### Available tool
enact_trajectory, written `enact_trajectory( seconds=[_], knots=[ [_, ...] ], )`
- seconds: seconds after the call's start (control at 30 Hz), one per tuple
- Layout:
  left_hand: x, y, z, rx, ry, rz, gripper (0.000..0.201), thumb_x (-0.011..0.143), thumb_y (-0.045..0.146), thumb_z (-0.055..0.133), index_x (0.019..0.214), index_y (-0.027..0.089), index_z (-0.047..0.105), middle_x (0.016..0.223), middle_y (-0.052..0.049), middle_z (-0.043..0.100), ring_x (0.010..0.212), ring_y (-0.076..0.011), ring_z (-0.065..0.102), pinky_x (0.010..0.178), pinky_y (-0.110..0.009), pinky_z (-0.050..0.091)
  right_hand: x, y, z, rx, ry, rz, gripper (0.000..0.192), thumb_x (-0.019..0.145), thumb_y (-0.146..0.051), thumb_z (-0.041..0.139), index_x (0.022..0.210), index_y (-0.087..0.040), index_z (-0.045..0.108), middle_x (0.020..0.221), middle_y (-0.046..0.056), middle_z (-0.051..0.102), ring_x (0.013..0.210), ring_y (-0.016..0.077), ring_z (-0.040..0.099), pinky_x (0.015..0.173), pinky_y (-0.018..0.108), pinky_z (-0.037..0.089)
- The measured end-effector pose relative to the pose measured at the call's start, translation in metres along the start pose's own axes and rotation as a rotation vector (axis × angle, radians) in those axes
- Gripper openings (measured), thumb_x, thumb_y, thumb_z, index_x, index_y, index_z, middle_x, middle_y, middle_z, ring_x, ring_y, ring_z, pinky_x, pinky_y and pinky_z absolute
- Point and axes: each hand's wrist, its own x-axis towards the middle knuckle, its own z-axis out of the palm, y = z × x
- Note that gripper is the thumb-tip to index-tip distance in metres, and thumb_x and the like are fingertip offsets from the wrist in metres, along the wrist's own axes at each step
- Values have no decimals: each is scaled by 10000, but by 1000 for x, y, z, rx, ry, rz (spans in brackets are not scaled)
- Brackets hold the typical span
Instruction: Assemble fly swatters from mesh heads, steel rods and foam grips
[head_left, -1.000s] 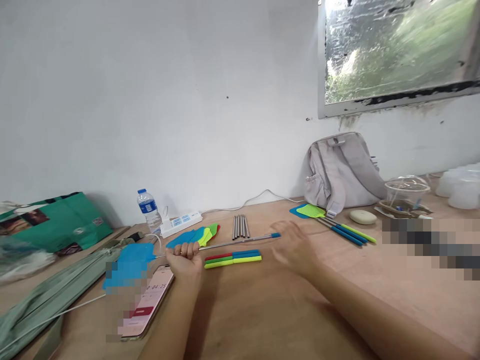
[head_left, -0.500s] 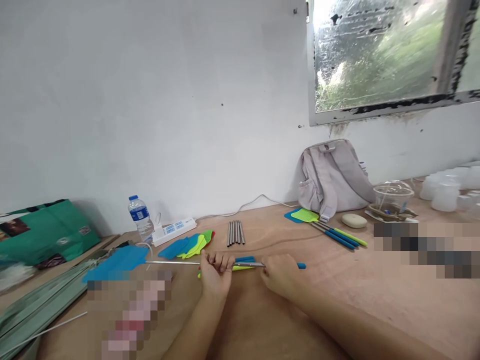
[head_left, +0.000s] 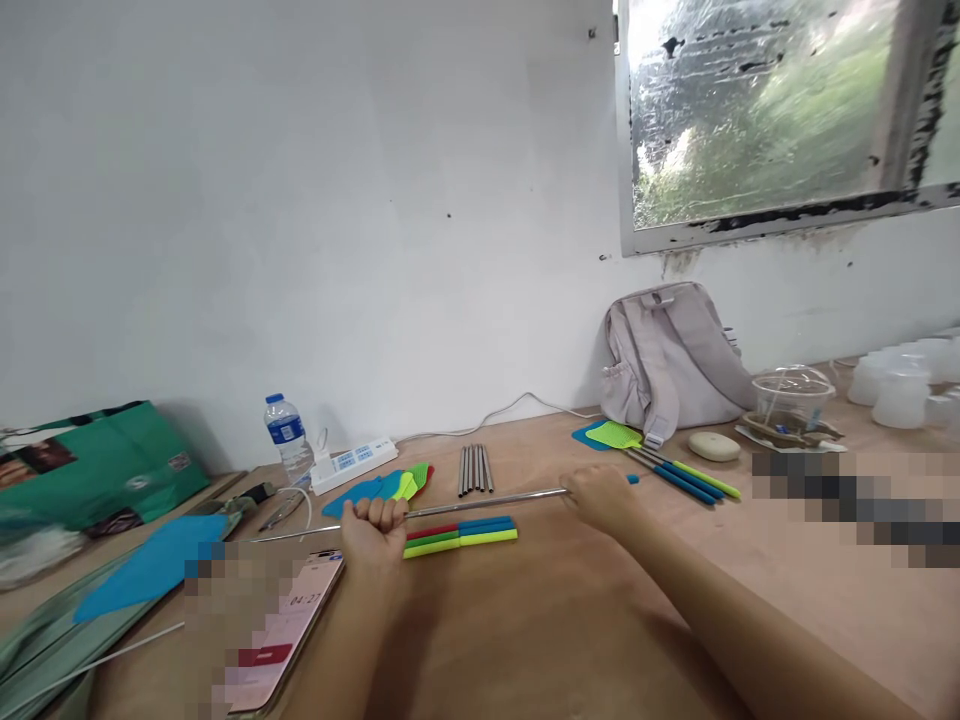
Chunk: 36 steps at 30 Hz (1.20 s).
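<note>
Both hands have moved apart since half a second ago, the left hand (head_left: 375,530) shifting left and the right hand (head_left: 600,497) right, so a longer stretch of the metal rod (head_left: 487,503) shows between them. At the rod's left end, the blue flap (head_left: 161,560) has travelled left too and now overlaps the grey-green fabric (head_left: 45,625); whether it touches the cloth is unclear. Left fingers are curled around the rod; the right hand grips it near the other end, where a blue tip (head_left: 632,479) pokes out past the fist. The rod runs across the tabletop (head_left: 525,620), rising slightly rightward, with the coloured tubes (head_left: 461,537) lying just on its near side and the loose metal tubes (head_left: 476,470) beyond it. Behind the left hand lie the overlapping coloured flaps (head_left: 367,490), next to the white power strip (head_left: 354,465). The phone (head_left: 289,625) rests beside the left forearm, partly pixelated. Assembled swatters (head_left: 682,480) lie right of the right hand, near the backpack (head_left: 675,360).
</note>
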Motion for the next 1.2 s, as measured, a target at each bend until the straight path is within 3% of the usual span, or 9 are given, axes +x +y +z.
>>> enact_trajectory(
  seconds=[0.2, 0.5, 0.7, 0.83, 0.93, 1.03, 1.13, 1.2],
  knots=[
    [3, 12, 2, -11, 53, 17, 400, 874, 179, 199, 495, 169, 71, 463, 52, -10, 375, -89, 26, 349, -221, 129, -1, 37, 1, -109, 143, -16, 219, 749, -220, 422, 681, -172, 624, 685, 67, 651, 648, 174, 586, 483, 245, 208],
    [-3, 10, 10, -12, -26, 13, 391, 862, 150, 218, 495, 164, 83, 451, 50, 10, 372, -87, 39, 354, -217, 132, -8, 76, 2, -219, 472, -76, 204, 686, -184, 435, 538, -172, 575, 468, 22, 571, 454, 100, 474, 474, 254, 109],
    [-2, 14, 12, 9, -104, 56, 403, 858, 165, 254, 483, 165, 107, 425, 55, 24, 363, -86, 29, 348, -218, 139, -11, 83, 3, -244, 592, -131, 217, 686, -176, 426, 504, -172, 545, 422, 3, 533, 410, 88, 420, 471, 254, 107],
    [0, 17, 8, 16, -115, 49, 415, 869, 185, 247, 467, 168, 145, 394, 59, 52, 337, -84, 75, 345, -212, 179, -10, 78, 10, -201, 591, -145, 203, 680, -168, 424, 518, -174, 546, 436, 1, 537, 425, 86, 432, 471, 250, 115],
    [0, 20, 5, 8, -254, 81, 402, 865, 211, 282, 469, 171, 231, 380, 68, 139, 330, -72, 171, 366, -196, 255, -7, 71, 19, -141, 553, -115, 184, 673, -171, 425, 528, -178, 540, 474, -5, 555, 449, 90, 451, 473, 242, 127],
    [1, 24, 2, 19, -353, 54, 336, 839, 306, 346, 535, 167, 374, 443, 51, 331, 405, -72, 361, 478, -223, 400, -6, 68, 26, -116, 547, -42, 178, 669, -186, 437, 516, -178, 527, 489, -2, 565, 465, 102, 464, 477, 243, 135],
    [5, 27, -3, 72, -276, 24, 307, 783, 428, 408, 669, 155, 492, 661, -34, 538, 679, -163, 557, 706, -364, 467, -10, 75, 29, -120, 567, 26, 191, 671, -198, 443, 496, -175, 515, 475, 10, 558, 458, 115, 458, 482, 243, 146],
    [11, 29, -9, 97, -227, 62, 342, 738, 494, 447, 741, 159, 518, 843, -82, 587, 880, -240, 562, 825, -448, 421, -15, 85, 31, -123, 581, 66, 194, 672, -200, 442, 494, -173, 516, 471, 19, 555, 461, 123, 461, 486, 242, 160]
  ],
)
